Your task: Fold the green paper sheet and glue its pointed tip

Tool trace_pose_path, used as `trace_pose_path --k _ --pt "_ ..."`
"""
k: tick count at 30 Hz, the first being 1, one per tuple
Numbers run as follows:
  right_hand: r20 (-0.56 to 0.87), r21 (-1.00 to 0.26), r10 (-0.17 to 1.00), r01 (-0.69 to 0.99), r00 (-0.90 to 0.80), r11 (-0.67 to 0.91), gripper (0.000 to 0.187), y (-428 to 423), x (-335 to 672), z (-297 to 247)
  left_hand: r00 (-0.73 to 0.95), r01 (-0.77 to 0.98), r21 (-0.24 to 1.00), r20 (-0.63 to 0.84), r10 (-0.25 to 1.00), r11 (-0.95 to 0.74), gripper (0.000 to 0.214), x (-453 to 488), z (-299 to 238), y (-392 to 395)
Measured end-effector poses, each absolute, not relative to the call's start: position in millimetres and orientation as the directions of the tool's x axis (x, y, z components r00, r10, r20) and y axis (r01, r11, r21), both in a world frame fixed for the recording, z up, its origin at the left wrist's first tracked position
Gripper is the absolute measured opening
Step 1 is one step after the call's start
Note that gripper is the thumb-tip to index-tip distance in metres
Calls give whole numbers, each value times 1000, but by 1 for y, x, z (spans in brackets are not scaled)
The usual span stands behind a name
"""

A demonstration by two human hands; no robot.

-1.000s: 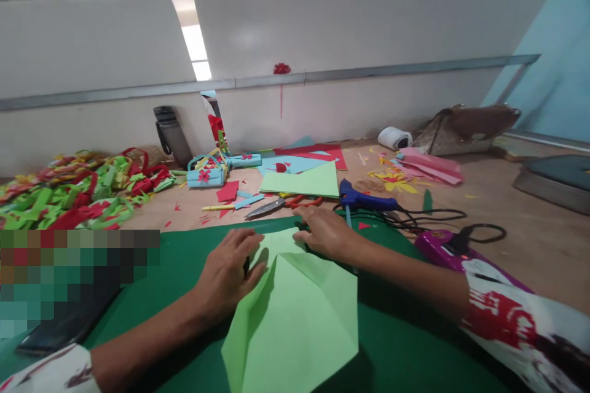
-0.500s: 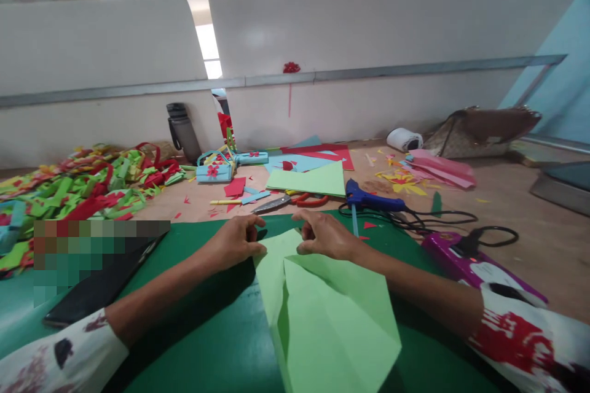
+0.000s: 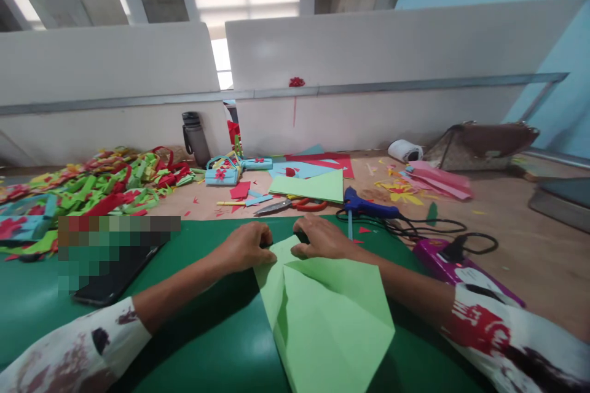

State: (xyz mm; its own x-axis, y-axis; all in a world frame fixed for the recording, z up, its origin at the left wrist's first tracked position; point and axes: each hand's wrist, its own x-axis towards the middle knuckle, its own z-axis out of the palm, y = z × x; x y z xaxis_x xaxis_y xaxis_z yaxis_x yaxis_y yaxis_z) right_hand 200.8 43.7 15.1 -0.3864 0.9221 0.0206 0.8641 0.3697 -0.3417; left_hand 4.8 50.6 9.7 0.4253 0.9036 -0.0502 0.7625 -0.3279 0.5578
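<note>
A folded light green paper sheet [image 3: 322, 313] lies on the dark green mat [image 3: 216, 344] in front of me, its pointed far corner between my hands. My left hand [image 3: 246, 245] is curled, its fingertips pressing the paper's far left edge. On the other side of that corner, my right hand [image 3: 322, 237] presses down with bent fingers. Both hands grip the paper at its tip.
Scissors [image 3: 286, 204], a blue glue gun [image 3: 366, 206] with black cord, and green, red and blue sheets [image 3: 311, 184] lie beyond the mat. A heap of paper strips [image 3: 92, 187] is at left, a phone [image 3: 115, 273] on the mat, a purple device [image 3: 461, 261] at right.
My hands moved from flat on the fold to the paper's far tip and now press it down. The paper has turned and shifted right; the view tilted slightly.
</note>
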Motion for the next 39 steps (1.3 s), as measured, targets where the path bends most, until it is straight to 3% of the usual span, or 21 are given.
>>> trace_pose_path --k 5,10,13,22,29,34,39 --pt "16 -373 928 859 -372 351 21 45 198 20 449 742 573 -39 893 -348 14 13 10 47" --pt "31 -432 937 841 -349 327 11 44 199 14 444 705 613 11 896 -357 36 8 4 52" --pt "18 -440 930 833 -366 336 19 43 198 13 463 695 619 6 886 -367 45 2 3 55" --pt "-30 -339 884 837 -466 429 8 28 199 22 525 735 521 -32 850 -434 32 5 14 36" --pt "-68 -346 876 835 -478 428 29 21 201 27 492 785 482 -101 865 -389 27 7 23 25" --pt "-61 -439 893 816 -445 377 29 19 199 27 481 760 548 -112 870 -349 23 8 22 25" --pt "-30 -632 909 713 -416 305 19 20 197 21 468 643 716 -88 879 -271 20 7 18 31"
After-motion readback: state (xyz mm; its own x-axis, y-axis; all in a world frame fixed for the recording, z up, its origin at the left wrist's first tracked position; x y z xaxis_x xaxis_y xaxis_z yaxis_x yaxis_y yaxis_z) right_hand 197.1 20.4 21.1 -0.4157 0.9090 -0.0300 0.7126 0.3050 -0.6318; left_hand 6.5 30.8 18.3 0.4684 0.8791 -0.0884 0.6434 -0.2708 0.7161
